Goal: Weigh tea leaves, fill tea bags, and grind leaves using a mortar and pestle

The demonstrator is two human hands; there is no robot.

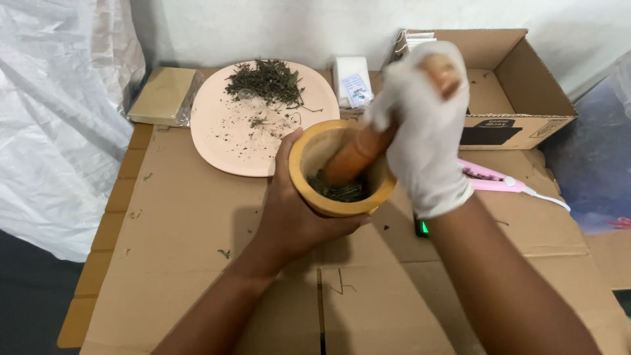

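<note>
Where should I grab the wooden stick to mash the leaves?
Probably grab the stick by its thick top end, coming from above on the right, as the gloved right hand does. It leans up to the right out of the bowl, which the left hand steadies; its lower end is in the leaves.

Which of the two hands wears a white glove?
The right hand, gripping the wooden pestle; the left hand, holding the mortar, is bare.
</note>
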